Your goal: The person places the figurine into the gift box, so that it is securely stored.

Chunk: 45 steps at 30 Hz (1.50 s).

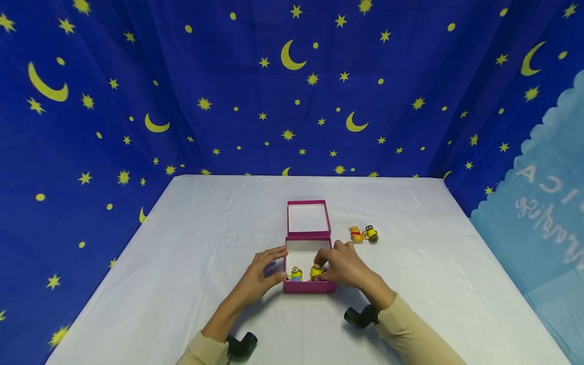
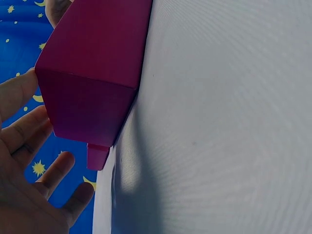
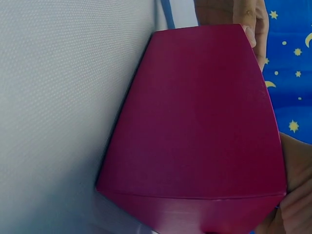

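An open magenta box (image 1: 309,288) with a white inside sits on the table, its lid (image 1: 308,218) lying just behind it. A Minion figure in blue overalls (image 1: 296,274) is in the front left of the box. At the front right, my right hand (image 1: 343,266) pinches a second Minion figure (image 1: 315,272) between thumb and fingers, which partly cover it. My left hand (image 1: 260,276) spreads along the left wall, thumb and fingertips at the rim. In both wrist views the box's outer walls (image 2: 92,44) (image 3: 195,117) hide the figures.
A Winnie the Pooh figure (image 1: 356,234) and another Minion figure (image 1: 371,234) lie side by side on the white-covered table (image 1: 219,213), right of the lid. Blue star-and-moon cloth (image 1: 255,86) hangs behind and at the sides. Each wrist carries a black camera mount (image 1: 360,317).
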Available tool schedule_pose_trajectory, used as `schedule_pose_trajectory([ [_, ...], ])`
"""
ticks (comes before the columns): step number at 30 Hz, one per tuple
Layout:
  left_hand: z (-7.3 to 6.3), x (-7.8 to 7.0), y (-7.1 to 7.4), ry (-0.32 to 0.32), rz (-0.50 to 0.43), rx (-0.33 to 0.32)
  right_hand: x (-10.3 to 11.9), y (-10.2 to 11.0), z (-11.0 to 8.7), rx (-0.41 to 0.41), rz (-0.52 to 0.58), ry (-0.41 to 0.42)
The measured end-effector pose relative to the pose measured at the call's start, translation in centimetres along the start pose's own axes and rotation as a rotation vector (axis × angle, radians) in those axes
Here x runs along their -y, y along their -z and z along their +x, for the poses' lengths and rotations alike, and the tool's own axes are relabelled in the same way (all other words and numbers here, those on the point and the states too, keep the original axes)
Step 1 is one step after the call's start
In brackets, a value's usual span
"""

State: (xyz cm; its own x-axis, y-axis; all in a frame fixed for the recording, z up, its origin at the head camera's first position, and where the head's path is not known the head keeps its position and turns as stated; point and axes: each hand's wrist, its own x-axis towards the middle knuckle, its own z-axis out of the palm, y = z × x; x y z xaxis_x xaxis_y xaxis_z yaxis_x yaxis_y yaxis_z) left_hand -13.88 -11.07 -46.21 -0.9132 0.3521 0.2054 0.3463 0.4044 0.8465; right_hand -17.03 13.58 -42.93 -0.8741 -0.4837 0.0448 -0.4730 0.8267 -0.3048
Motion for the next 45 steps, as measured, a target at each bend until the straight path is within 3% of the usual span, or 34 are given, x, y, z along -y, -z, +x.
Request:
schedule_pose_trajectory([
  [15, -0.02, 0.02, 0.02, 0.02, -0.02, 0.007, 0.05, 0.26, -0.1, 0.023, 0.019, 0.018],
  [25, -0.02, 0.22, -0.01, -0.005, 0.002, -0.007, -0.12, 0.06, -0.11, 0.004, 0.015, 0.026],
  [45, -0.06, 0.17, 0.0, 0.014, -0.01, -0.003, -0.07, 0.5, -0.4, -0.003, 0.096, -0.05],
])
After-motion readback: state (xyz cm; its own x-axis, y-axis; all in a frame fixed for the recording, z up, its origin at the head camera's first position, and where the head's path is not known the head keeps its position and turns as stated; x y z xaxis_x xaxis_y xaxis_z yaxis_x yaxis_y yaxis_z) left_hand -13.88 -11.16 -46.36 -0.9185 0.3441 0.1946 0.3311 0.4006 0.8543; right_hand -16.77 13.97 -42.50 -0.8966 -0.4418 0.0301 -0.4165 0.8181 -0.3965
